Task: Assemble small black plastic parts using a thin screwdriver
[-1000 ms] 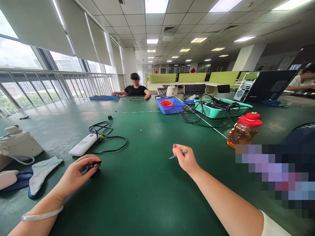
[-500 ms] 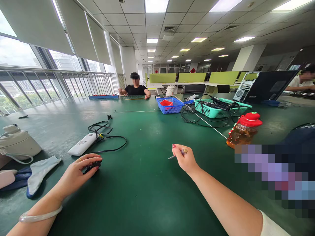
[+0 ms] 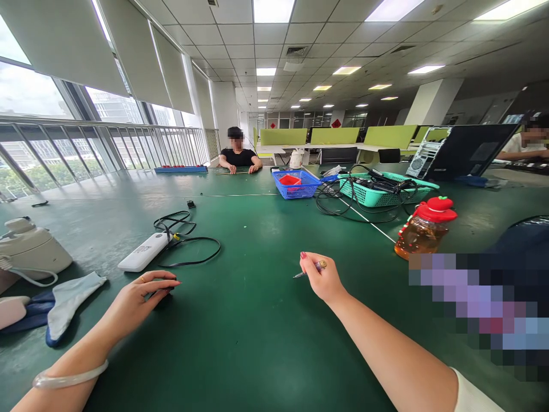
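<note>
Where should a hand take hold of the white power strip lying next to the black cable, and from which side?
Grip the white power strip across its narrow width near the middle, coming from above. It lies flat on the green table, long and slim, so its two long edges are open. Its far end meets the looped black cable, so probably stay toward the near end, which lies closest to the left hand.

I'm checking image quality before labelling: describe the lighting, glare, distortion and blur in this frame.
Head view: bright ceiling light panels and overexposed windows; soft sheen on the green table mat at far left; wide-angle bending at the edges; a pixelated block at right; both hands sharp, the right hand holding a thin pen.
</note>
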`<state>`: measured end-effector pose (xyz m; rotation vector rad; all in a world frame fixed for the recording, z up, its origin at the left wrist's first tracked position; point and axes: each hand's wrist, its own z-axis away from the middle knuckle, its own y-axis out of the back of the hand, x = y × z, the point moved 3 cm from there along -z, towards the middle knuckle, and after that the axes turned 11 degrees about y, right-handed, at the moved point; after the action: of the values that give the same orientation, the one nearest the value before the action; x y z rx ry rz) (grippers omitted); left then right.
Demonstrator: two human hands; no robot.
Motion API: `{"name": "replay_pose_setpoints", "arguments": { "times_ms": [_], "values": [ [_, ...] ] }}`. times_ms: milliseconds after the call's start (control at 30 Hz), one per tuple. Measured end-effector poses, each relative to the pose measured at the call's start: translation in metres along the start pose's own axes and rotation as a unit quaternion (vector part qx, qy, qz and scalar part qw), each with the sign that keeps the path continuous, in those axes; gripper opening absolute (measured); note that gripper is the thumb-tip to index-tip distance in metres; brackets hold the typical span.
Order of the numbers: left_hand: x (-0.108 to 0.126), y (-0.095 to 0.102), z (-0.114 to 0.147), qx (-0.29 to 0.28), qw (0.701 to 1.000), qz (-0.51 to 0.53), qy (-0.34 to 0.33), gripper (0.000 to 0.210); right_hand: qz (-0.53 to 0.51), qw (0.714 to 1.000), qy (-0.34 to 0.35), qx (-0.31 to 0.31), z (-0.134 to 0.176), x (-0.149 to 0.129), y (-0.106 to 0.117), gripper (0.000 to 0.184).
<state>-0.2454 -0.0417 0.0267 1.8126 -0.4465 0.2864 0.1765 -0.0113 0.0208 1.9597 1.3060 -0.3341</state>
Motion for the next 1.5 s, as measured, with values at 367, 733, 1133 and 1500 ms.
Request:
{"name": "replay_pose_setpoints", "arguments": {
  "times_ms": [367, 733, 1133, 1500],
  "values": [
    [0.001, 0.003, 0.004, 0.026, 0.999, 0.004, -0.020, 0.046, -0.010, 1.000, 0.006, 0.006, 0.001, 0.002, -0.001, 0.050],
    [-0.008, 0.008, 0.004, 0.017, 0.999, 0.041, 0.005, 0.052, -0.001, 1.000, 0.009, 0.005, 0.000, 0.002, -0.001, 0.050],
    [-0.006, 0.014, 0.005, 0.011, 0.998, 0.063, 0.007, 0.047, -0.004, 1.000, 0.013, 0.008, 0.001, 0.003, -0.001, 0.050],
    [-0.017, 0.016, 0.007, -0.073, 0.992, 0.090, 0.057, 0.043, -0.012, 1.000, 0.008, 0.008, 0.002, 0.003, -0.001, 0.050]
  ]
}}
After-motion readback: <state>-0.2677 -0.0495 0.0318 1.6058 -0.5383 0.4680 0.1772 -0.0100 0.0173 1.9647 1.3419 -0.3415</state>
